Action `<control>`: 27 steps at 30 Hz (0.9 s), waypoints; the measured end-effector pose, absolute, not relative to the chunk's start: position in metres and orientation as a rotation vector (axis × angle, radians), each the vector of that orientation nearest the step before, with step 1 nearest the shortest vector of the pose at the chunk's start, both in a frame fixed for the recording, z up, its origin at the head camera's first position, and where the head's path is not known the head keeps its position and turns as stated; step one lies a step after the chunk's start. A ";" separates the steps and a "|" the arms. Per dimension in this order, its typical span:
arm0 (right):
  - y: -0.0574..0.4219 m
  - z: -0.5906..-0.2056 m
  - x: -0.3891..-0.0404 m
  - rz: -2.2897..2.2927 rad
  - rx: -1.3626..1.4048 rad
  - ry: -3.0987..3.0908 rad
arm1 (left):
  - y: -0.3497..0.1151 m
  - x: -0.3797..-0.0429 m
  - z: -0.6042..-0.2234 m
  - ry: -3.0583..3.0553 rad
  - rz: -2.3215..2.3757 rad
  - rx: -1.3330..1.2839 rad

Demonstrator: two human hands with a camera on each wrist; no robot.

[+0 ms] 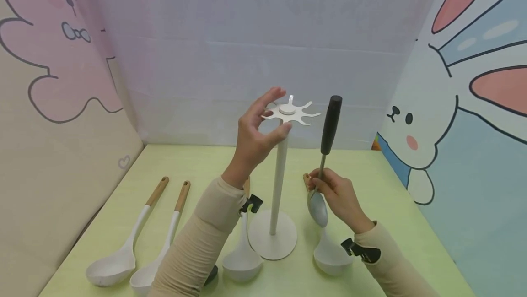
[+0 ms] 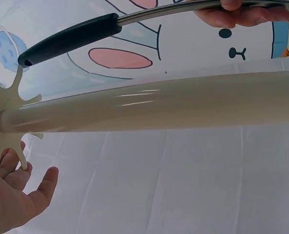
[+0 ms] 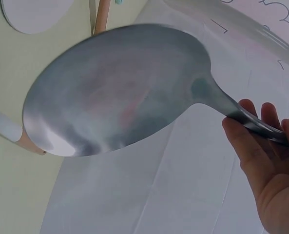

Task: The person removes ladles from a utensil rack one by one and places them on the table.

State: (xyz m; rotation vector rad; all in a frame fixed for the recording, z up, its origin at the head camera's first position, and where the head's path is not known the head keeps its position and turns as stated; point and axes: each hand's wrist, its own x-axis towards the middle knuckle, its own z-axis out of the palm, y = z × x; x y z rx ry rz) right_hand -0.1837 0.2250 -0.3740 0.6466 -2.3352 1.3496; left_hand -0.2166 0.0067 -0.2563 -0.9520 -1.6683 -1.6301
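Observation:
A white utensil stand [image 1: 279, 173] stands upright, topped by a ring of curved prongs. My left hand [image 1: 257, 132] holds that prong ring, thumb at the front and fingers at its left side. In the left wrist view, the left hand's fingers [image 2: 17, 178] curl by two prongs. My right hand [image 1: 335, 194] grips the metal neck of a large serving spoon [image 1: 318, 207], just above its bowl. The spoon's black handle [image 1: 331, 125] points up, right of the ring. The right wrist view shows the bowl [image 3: 120, 90] close up and the right hand [image 3: 276, 170] pinching the neck.
Two white ladles with wooden handles, one far left [image 1: 113, 267] and one beside it [image 1: 146, 276], lie on the table [image 1: 383, 196]. Another ladle [image 1: 243, 262] lies by the stand's round base, and one more [image 1: 331, 256] under the spoon. A dark utensil [image 1: 211, 275] is mostly hidden by my left sleeve.

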 end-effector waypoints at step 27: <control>0.293 -0.367 -0.176 0.946 0.420 -2.466 | 0.005 -0.221 -0.260 -1.678 -1.654 -0.978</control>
